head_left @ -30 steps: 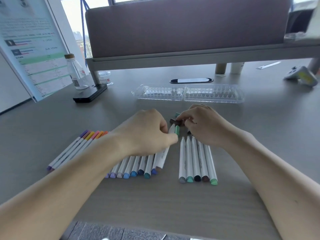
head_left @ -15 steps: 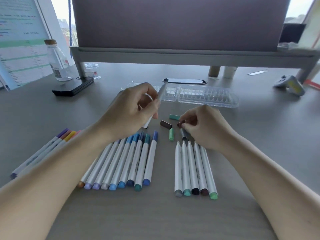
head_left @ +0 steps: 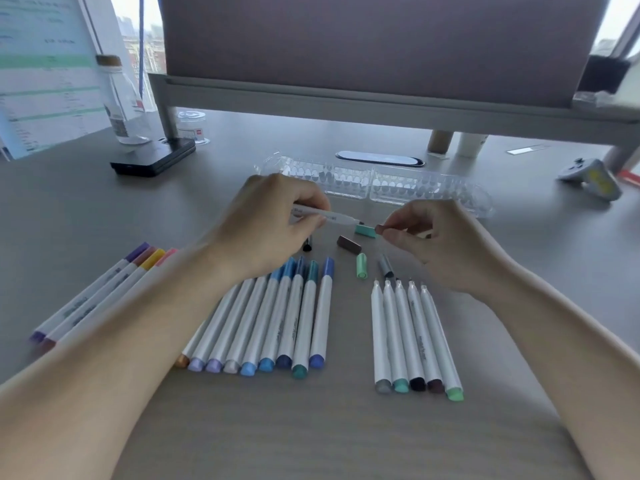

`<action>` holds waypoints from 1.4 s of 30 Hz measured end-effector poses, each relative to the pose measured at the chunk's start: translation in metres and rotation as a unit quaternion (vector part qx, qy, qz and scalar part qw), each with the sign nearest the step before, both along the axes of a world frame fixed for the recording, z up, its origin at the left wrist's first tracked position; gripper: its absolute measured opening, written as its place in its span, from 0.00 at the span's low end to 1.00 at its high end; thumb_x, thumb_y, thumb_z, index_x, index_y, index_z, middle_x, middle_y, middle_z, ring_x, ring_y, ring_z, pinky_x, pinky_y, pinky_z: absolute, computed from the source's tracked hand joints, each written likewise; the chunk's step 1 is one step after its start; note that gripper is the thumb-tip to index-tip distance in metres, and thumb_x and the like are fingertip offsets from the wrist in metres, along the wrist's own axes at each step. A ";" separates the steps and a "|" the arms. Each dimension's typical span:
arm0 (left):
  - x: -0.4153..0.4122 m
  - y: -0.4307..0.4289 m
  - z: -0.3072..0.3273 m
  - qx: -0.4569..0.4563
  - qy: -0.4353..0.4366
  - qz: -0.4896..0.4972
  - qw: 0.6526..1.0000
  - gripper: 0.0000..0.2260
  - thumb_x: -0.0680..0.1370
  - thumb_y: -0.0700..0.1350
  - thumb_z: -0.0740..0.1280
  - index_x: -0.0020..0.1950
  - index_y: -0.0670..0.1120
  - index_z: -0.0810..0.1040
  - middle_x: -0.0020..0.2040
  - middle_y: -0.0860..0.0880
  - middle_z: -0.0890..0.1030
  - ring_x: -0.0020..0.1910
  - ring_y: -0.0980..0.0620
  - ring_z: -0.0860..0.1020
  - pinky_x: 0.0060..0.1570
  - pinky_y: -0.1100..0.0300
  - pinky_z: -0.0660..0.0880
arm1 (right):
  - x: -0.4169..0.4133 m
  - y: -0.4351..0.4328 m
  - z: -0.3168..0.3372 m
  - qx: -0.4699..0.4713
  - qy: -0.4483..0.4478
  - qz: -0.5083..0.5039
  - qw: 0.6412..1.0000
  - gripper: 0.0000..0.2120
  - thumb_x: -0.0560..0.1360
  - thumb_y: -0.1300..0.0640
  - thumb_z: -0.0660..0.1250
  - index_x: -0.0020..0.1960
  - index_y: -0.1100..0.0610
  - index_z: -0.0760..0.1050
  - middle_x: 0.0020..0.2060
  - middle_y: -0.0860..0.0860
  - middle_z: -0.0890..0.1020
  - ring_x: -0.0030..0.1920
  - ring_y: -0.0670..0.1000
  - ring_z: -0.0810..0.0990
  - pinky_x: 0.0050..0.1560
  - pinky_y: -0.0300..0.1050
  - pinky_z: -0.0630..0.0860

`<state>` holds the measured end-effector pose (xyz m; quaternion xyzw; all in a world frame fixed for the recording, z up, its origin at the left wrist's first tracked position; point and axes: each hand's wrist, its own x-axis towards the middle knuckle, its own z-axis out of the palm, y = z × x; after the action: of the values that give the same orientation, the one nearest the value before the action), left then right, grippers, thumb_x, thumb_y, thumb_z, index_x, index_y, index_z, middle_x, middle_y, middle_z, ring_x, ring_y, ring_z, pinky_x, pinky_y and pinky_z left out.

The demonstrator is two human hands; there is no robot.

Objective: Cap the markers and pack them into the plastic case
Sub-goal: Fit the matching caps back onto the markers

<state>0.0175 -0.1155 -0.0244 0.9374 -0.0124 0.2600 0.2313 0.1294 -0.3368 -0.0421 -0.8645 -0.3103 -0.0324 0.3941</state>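
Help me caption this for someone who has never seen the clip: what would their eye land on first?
First, the hands close together mid-table: the left hand holds a white marker, tip toward the right hand, which pinches a brown cap just short of it. Below lie rows of markers: a mostly blue capped row by the left wrist, five uncapped markers on the right. The clear plastic case lies beyond the hands.
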 end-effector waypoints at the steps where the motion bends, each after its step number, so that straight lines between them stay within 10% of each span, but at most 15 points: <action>1: 0.000 0.000 0.000 -0.004 0.004 0.000 1.000 0.04 0.79 0.45 0.71 0.49 0.53 0.86 0.43 0.57 0.85 0.46 0.57 0.81 0.47 0.61 0.75 | -0.002 0.001 0.001 0.012 0.005 0.012 1.000 0.04 0.75 0.54 0.75 0.44 0.47 0.83 0.39 0.42 0.86 0.41 0.44 0.82 0.47 0.45 0.78; 11: 0.000 -0.005 -0.001 -0.025 0.024 -0.015 0.999 0.03 0.79 0.46 0.72 0.50 0.54 0.86 0.43 0.59 0.84 0.46 0.62 0.81 0.45 0.73 0.71 | -0.010 0.008 0.003 0.054 0.016 0.069 0.996 0.04 0.75 0.56 0.75 0.44 0.47 0.83 0.41 0.40 0.87 0.42 0.43 0.84 0.53 0.58 0.81; 17: -0.001 -0.006 0.000 -0.052 0.026 -0.038 0.998 0.03 0.79 0.47 0.72 0.50 0.54 0.85 0.44 0.58 0.85 0.48 0.60 0.81 0.53 0.56 0.78 | -0.015 0.009 0.007 0.113 0.033 0.101 0.988 0.04 0.74 0.61 0.76 0.46 0.52 0.85 0.41 0.46 0.88 0.44 0.48 0.87 0.53 0.49 0.83; 34: -0.005 -0.008 0.003 -0.081 0.031 -0.033 0.996 0.02 0.78 0.47 0.73 0.47 0.54 0.86 0.41 0.54 0.86 0.43 0.56 0.84 0.49 0.53 0.80 | -0.012 0.009 0.006 0.178 0.044 0.140 0.973 0.06 0.72 0.66 0.76 0.45 0.57 0.86 0.40 0.50 0.88 0.43 0.49 0.87 0.49 0.39 0.81; 42: -0.022 -0.031 0.039 0.033 0.152 0.047 0.987 0.09 0.73 0.57 0.75 0.39 0.52 0.85 0.34 0.56 0.84 0.34 0.60 0.81 0.31 0.64 0.75 | -0.008 0.015 0.002 0.209 0.060 0.114 0.969 0.06 0.77 0.61 0.74 0.52 0.53 0.85 0.45 0.51 0.88 0.49 0.53 0.87 0.57 0.51 0.82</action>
<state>-0.0043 -0.1461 0.0143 0.9727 0.0583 0.1250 0.1866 0.1217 -0.3217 -0.0405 -0.7222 -0.3686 0.0005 0.5853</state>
